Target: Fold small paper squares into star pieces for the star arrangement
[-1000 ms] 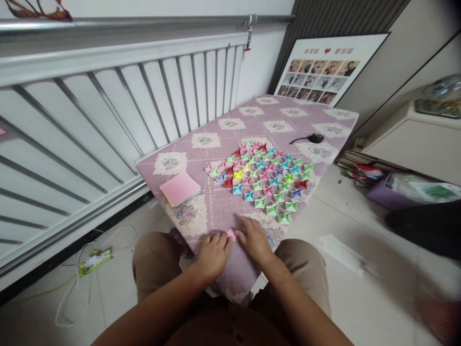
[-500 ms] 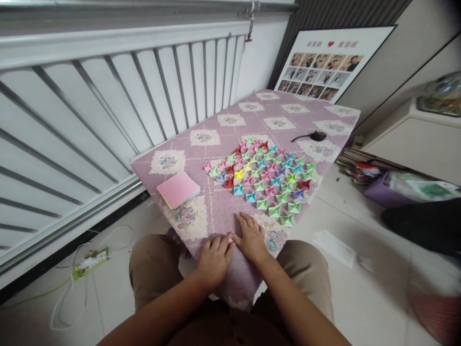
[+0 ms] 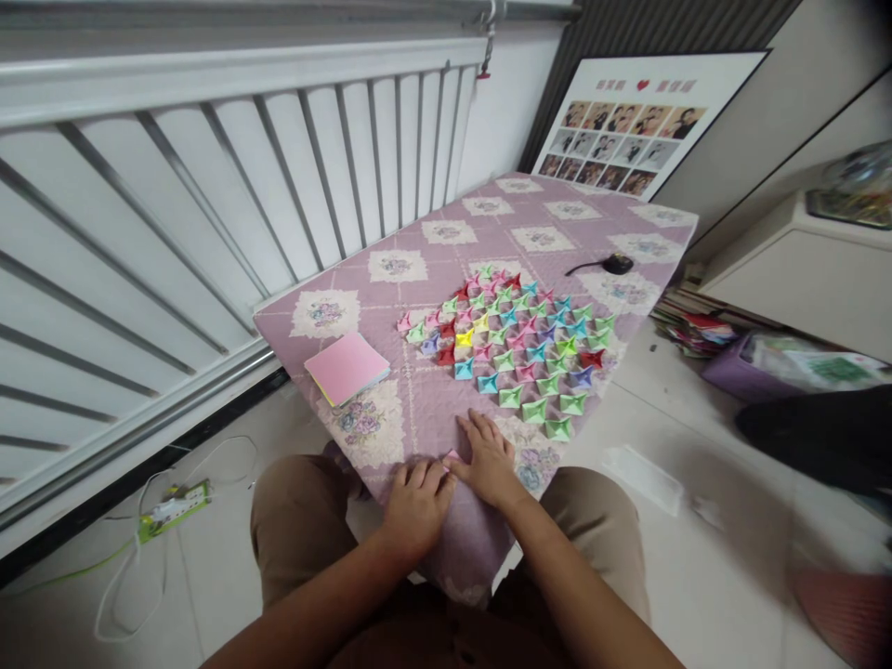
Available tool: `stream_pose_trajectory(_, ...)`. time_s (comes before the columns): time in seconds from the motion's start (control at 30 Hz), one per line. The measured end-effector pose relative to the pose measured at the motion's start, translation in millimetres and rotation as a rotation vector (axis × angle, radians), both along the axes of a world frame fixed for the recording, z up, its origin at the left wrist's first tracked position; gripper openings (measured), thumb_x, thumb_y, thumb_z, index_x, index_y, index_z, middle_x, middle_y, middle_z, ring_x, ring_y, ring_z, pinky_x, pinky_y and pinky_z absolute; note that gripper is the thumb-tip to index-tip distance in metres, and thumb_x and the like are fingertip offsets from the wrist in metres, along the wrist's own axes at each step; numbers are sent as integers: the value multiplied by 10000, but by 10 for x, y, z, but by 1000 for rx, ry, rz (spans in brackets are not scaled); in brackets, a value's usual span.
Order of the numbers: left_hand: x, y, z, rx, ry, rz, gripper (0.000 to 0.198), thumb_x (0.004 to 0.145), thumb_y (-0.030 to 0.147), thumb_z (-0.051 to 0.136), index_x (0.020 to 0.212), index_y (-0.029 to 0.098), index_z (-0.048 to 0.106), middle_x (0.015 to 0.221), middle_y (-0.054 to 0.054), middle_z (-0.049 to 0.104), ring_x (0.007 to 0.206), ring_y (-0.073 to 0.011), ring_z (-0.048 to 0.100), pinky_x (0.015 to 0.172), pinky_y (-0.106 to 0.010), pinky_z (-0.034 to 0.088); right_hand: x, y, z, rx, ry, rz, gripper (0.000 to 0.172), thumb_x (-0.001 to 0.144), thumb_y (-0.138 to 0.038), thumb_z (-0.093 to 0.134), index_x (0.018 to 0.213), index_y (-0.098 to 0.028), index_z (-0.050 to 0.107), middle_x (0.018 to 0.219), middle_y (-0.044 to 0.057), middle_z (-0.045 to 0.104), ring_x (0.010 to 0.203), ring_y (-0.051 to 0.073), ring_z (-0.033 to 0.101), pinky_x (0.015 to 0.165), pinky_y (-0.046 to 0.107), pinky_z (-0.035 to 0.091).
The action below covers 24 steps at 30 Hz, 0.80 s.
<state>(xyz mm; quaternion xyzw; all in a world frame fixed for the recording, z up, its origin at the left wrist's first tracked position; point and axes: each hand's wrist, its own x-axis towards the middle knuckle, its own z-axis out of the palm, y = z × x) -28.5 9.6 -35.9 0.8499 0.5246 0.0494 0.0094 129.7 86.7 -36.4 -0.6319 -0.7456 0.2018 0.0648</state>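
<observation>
A small pink folded paper [image 3: 451,456] lies at the near edge of the purple quilted tabletop [image 3: 418,400], mostly covered by my hands. My left hand [image 3: 415,502] rests with curled fingers pressing on the paper's left side. My right hand [image 3: 488,457] lies over the paper's right side, fingers stretched forward and flat. Beyond my hands, several small folded paper pieces [image 3: 516,348] in pink, green, blue, red and yellow are laid out in a tight patch. A stack of pink square paper [image 3: 347,367] sits to the left.
A small black object with a cord [image 3: 613,265] lies at the far right of the table. A framed photo collage [image 3: 627,121] leans at the back. White railing [image 3: 209,204] runs along the left. Papers and a purple bin [image 3: 731,367] sit on the floor at right; a power strip [image 3: 171,509] lies at left.
My hands have closed in over the pink paper, so less of it shows than a second ago. The view has tipped slightly downward.
</observation>
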Motion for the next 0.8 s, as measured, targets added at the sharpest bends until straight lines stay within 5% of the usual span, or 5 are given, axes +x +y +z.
stream_pose_trajectory(0.47, -14, 11, -13, -1, -15, -13, 355, 940, 320, 404, 1278, 289, 507, 1341, -77, 484, 1157, -269, 425, 888, -464, 363, 11, 78, 16, -71, -40, 30, 709, 772, -438, 557, 1422, -271, 327, 1563, 49, 138, 1423, 271, 64, 1054, 502, 194)
stream_pose_trajectory(0.8, -21, 15, 67, -38, 21, -53, 410, 928, 285, 412, 1334, 246, 452, 1311, -96, 504, 1149, -269, 421, 896, -450, 362, 266, 34, 91, -73, 73, 131, 625, 793, -334, 547, 1396, -287, 388, 1539, 71, 230, 1415, 270, 153, 1055, 528, 235)
